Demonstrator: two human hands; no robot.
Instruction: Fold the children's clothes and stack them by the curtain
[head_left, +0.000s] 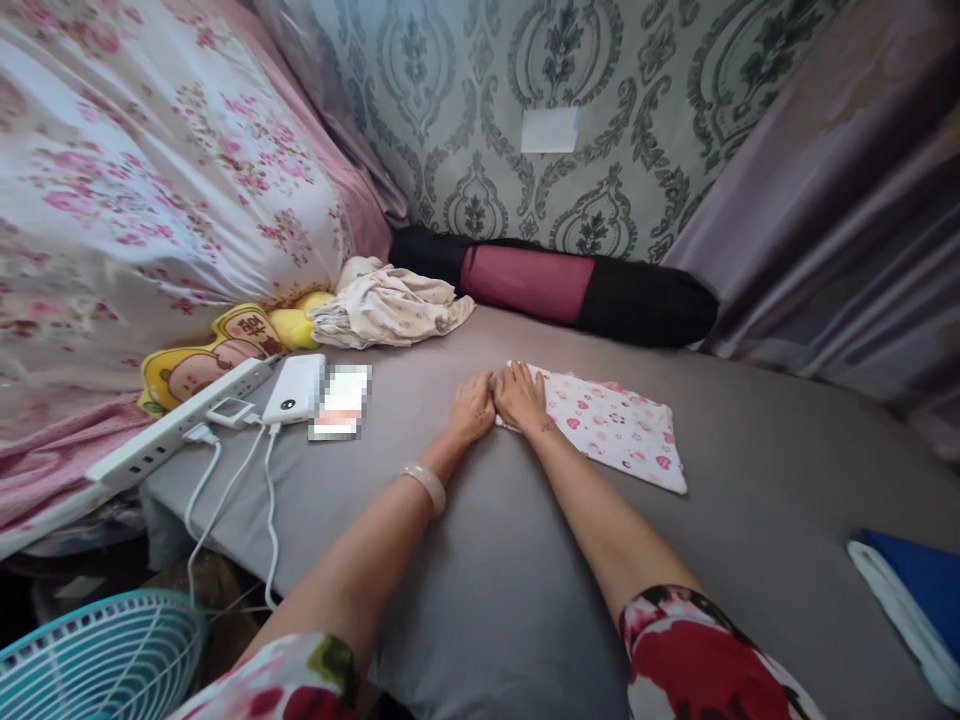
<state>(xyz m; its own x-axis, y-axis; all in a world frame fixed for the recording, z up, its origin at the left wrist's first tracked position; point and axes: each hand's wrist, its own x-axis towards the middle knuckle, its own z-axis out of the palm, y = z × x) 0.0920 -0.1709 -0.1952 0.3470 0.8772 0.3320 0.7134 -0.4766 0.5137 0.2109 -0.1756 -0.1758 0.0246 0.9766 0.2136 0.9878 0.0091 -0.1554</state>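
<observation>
Head view: the right hand (521,398) lies over the left end of a folded heart-print cloth (615,425), and the left hand (474,405) curls just beside it; whether either pinches fabric can't be made out, since fingers cover that end. The cloth lies on a grey sheet (750,430), its long axis running from the hands rightward and slightly toward the person. Further out, a pixelated rectangle (341,402) is unreadable, and the frame crops a teal fan (105,660) and a blue item (919,580).
</observation>
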